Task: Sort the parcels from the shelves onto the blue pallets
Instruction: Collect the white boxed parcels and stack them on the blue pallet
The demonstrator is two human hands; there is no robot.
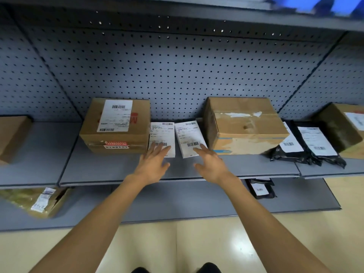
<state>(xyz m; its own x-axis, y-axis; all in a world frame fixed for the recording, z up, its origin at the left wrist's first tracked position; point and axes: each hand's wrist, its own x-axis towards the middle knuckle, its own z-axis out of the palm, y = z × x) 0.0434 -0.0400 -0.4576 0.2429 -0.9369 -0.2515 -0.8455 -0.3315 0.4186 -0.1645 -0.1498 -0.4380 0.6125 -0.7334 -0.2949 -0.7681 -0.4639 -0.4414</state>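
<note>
My fingers (164, 149) spread, holding nothing: left hand (154, 164) and right hand (209, 164) reaching for two flat parcels (162, 137) at mid-frame.

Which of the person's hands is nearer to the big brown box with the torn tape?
Right. The right hand reaches just beside the torn-tape box, over a small white parcel. The left hand lies farther off, beyond that parcel.

cardboard boxes on middle shelf (256, 166): four – labelled box (116, 127), plain box (244, 127), left-edge box (11, 134), right-edge box (342, 127). small white parcels: two, white parcel one (162, 134), white parcel two (189, 136). black bags: two on middle shelf, bag one (283, 152), bag two (323, 154); one more on lower shelf (262, 189). yellowish packet (33, 201): one. hands: two, left hand (152, 164), right hand (211, 164).
</note>
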